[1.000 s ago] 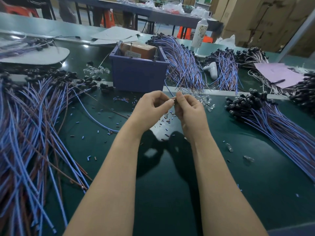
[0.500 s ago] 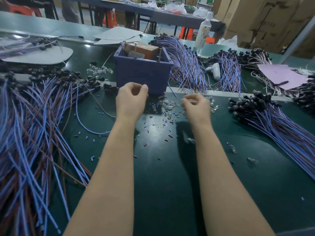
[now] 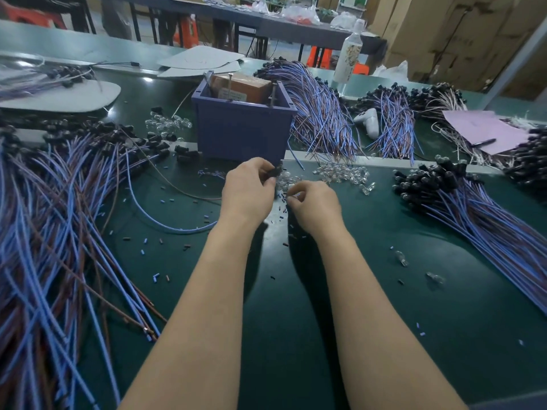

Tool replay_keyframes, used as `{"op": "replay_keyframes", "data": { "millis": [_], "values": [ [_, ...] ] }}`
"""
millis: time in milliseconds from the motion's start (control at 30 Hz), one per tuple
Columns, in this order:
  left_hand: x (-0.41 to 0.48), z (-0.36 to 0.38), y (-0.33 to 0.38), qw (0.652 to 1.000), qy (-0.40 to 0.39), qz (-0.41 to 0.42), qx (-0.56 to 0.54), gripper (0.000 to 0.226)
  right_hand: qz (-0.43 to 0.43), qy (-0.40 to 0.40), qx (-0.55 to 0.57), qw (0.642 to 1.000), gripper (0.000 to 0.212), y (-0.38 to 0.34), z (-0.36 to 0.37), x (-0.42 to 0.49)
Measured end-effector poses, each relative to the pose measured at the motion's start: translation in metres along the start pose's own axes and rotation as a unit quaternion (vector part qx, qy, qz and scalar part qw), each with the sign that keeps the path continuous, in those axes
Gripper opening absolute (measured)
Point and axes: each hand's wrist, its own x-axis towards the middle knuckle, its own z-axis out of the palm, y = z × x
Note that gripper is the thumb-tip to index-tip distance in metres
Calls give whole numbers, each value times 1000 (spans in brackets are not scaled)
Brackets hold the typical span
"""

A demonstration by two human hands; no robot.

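My left hand (image 3: 248,189) pinches a small black cap (image 3: 275,172) between thumb and fingertips, just in front of the blue plastic bin (image 3: 242,134). My right hand (image 3: 314,202) sits close beside it, fingers curled, pinching a small clear part (image 3: 291,194) at its fingertips. A scatter of clear plastic lenses (image 3: 340,174) lies on the dark green table (image 3: 325,291) right behind the hands. One loose blue wire (image 3: 154,216) curves across the table left of my left wrist.
Big bundles of blue and brown wires (image 3: 44,232) cover the left side; another bundle with black caps (image 3: 473,208) fans out on the right. More wire bundles (image 3: 319,113), a white bottle (image 3: 350,54), pink paper (image 3: 485,130) and tiny wire offcuts lie around.
A second ago both hands were together, working a small piece. They then parted toward the bin and the lens pile. Now they have come close again, each pinching a small part.
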Motion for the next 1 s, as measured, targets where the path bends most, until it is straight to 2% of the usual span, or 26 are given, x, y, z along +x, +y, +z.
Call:
{"op": "replay_keyframes", "data": {
  "millis": [167, 233, 300, 367, 433, 500, 767, 1000],
  "values": [
    [-1, 2, -7, 1000, -18, 8, -10, 14, -13, 21, 22, 999, 20, 0, 1, -2],
    [-1, 4, -10, 999, -27, 13, -27, 12, -23, 57, 86, 994, 19, 0, -3, -4],
    [-3, 4, -13, 998, -31, 17, -49, 17, -17, 75, 233, 969, 14, -3, -8, -8],
    [-4, 5, -14, 997, -36, 18, -69, 20, 4, 42, 391, 919, 15, -8, -11, -14],
    [-5, 6, -15, 996, -42, 22, -80, 23, 8, 6, 460, 888, 19, -10, -10, -16],
    [-5, 7, -15, 995, -46, 24, -89, 26, -13, 4, 447, 894, 20, -11, -8, -17],
    [-4, 8, -16, 996, -48, 30, -73, 19, -101, 90, 278, 951, 6, -6, -11, -18],
    [-6, 9, -13, 996, -70, 58, -20, 14, -139, 133, 187, 963, 8, -7, -10, -20]
  ]
}}
